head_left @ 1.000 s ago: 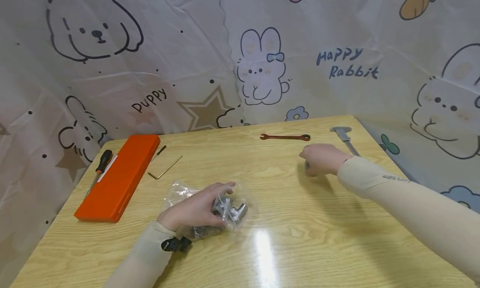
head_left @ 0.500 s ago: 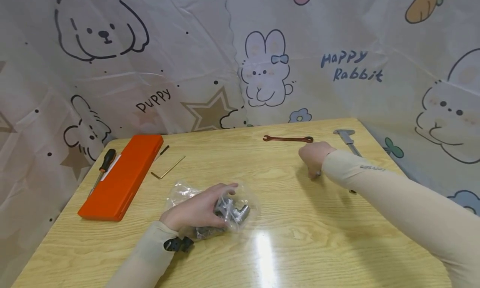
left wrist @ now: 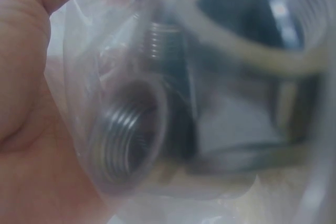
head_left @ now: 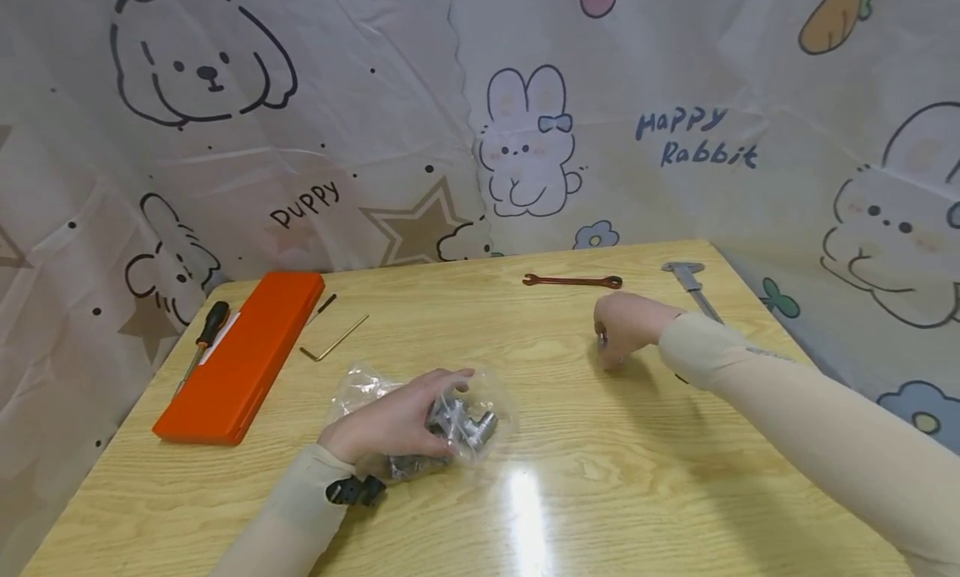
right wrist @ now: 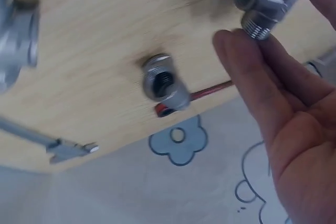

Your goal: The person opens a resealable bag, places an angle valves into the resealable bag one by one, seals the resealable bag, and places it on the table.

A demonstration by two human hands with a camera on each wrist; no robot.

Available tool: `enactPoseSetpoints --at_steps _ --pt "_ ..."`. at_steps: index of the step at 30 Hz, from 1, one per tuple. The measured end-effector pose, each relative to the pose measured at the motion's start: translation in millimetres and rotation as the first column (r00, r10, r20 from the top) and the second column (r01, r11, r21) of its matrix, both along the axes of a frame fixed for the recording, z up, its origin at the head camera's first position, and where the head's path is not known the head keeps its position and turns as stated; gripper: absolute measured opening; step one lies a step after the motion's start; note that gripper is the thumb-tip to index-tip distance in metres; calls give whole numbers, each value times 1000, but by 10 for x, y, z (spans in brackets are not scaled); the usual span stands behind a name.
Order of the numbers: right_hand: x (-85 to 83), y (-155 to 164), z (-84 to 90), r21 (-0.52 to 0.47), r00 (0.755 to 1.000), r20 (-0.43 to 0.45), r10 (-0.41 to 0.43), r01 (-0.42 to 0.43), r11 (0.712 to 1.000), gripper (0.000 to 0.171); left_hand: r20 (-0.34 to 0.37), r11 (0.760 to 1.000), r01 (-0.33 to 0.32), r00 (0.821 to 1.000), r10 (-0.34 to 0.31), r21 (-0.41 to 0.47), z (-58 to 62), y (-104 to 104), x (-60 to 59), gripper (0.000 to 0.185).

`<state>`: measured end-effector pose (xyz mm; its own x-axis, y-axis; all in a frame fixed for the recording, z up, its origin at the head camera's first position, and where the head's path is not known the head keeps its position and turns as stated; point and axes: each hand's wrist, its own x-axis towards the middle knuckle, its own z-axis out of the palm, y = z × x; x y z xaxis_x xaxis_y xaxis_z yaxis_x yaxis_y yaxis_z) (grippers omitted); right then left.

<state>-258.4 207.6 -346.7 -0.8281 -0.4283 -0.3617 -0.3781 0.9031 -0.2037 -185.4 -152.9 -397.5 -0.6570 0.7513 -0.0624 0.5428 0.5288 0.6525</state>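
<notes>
Far to the left of the left hand, an orange case is seen flat on the tabletop, with a screwdriver lying just beside its outer edge. Between the case and the left hand, an L-shaped hex key is noted, apart from both.

The left hand is laid over a clear plastic bag of metal threaded fittings; its fingers are curled round the bag, which rests on the tabletop. In the left wrist view the threaded mouths of the fittings are seen through the plastic, close against the palm.

To the right of the left hand, well apart, the right hand is held low over the tabletop. A metal fitting is pinched between its fingertips; in the right wrist view the threaded end is seen just at the fingertips. A second small fitting is recorded near the right hand on the tabletop, not touched.

Beyond the right hand, a reddish wrench lies flat near the tabletop's far edge. To the right of that hand, a vernier caliper is partly hidden by the sleeve.
</notes>
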Motion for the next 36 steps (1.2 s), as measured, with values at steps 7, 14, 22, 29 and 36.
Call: enactPoseSetpoints --at_steps 7,14,22,29,36 --pt "260 -83 50 -301 990 -130 -62 20 953 30 -5 1000 -6 1000 6 -6 -16 3 -9 99" --pt "643 -258 -27 -570 981 -31 -192 140 809 56 10 1000 -21 1000 21 -4 -19 7 -8 98" --pt "937 -684 -202 -684 980 99 -173 194 704 54 17 1000 -20 1000 20 4 -23 1 -20 98" --pt "979 -1169 -327 -716 995 80 -64 102 691 50 16 1000 -24 1000 24 -3 -29 -30 -27 98" --pt "963 -1484 -443 -683 994 -111 14 -87 725 48 -58 1000 23 998 -22 18 -5 -20 -31 99"
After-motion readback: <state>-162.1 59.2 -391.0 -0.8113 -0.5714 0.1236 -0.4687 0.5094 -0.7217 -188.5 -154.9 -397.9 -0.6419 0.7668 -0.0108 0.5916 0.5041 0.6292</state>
